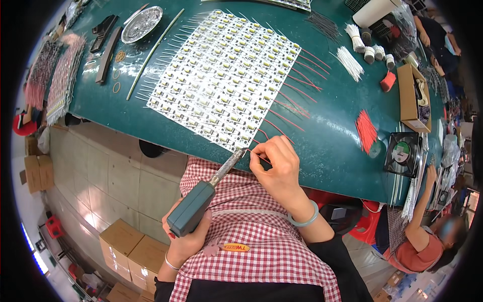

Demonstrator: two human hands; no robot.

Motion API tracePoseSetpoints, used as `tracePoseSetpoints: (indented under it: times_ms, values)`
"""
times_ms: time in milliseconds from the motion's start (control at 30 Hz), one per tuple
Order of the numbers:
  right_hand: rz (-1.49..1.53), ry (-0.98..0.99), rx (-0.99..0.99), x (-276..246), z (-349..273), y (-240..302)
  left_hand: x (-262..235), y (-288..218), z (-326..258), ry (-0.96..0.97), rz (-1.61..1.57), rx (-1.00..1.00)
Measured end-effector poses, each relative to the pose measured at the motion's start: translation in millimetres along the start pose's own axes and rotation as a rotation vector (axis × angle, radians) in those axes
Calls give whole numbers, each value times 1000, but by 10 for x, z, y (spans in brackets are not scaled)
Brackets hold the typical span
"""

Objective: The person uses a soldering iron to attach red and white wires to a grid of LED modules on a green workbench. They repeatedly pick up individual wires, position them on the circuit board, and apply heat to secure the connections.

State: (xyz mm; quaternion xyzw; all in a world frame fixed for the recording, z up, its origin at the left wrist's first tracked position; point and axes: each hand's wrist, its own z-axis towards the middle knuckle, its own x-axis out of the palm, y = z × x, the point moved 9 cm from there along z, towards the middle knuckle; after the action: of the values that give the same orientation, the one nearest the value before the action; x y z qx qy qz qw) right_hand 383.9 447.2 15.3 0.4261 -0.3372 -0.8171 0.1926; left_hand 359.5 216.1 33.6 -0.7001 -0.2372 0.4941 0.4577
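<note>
Left hand [188,236] grips a soldering iron [201,199], its tip just beside the right hand [276,168], which pinches a red wire [259,157] at the LED panel [221,75] edge.

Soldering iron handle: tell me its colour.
Dark grey-green, clearest in the head view, where the left hand grips the soldering iron handle.

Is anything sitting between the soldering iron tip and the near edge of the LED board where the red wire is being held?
Nothing visible does. The soldering iron in the left hand has its tip at the near corner of the LED board, where the right hand pinches a red wire.
</note>
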Motion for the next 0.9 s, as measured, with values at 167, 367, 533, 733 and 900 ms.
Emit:
tracePoseSetpoints:
  times_ms: [167,367,533,733,900]
  values:
    - [-8,5,0,8,-9,-11,39,-38,31,48,52,21]
    - [-11,17,-6,3,-8,-1,37,-29,7,43,76,82]
    - [-5,20,7,4,-5,-16,-2,-23,-10,-13,93,113]
    - [0,17,6,18,-8,-16,-100,187,-164,-95,-199,-105]
    - [4,20,10,18,-6,-21,-78,138,-87,-83,-54,8]
